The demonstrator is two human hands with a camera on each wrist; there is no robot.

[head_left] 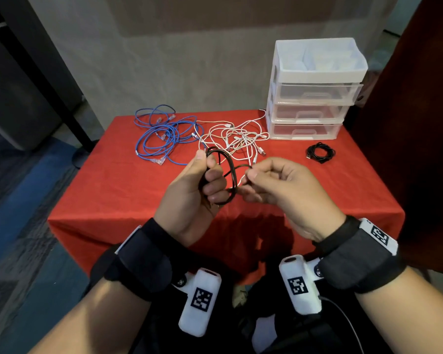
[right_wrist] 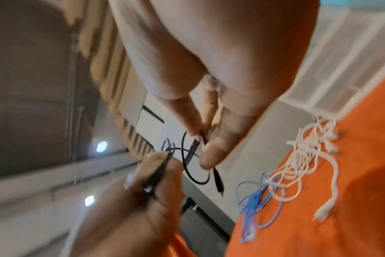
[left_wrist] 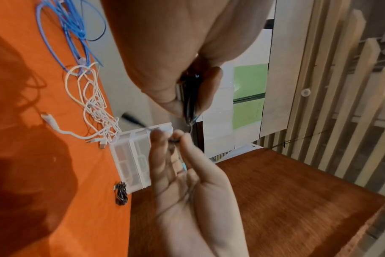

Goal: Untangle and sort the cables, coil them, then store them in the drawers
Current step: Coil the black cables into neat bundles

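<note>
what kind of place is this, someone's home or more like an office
Probably an office or a meeting room, not a home, though that is a guess. A small table under a red cloth stands on carpet tiles, there are slatted wall panels, and paper sheets hang on the wall.

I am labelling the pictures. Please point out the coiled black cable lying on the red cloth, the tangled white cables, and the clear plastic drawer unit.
Coiled black cable [head_left: 320, 152]: head view, middle of the coil.
Tangled white cables [head_left: 237, 139]: head view, centre of the tangle.
Clear plastic drawer unit [head_left: 308, 130]: head view, front of the bottom drawer.
</note>
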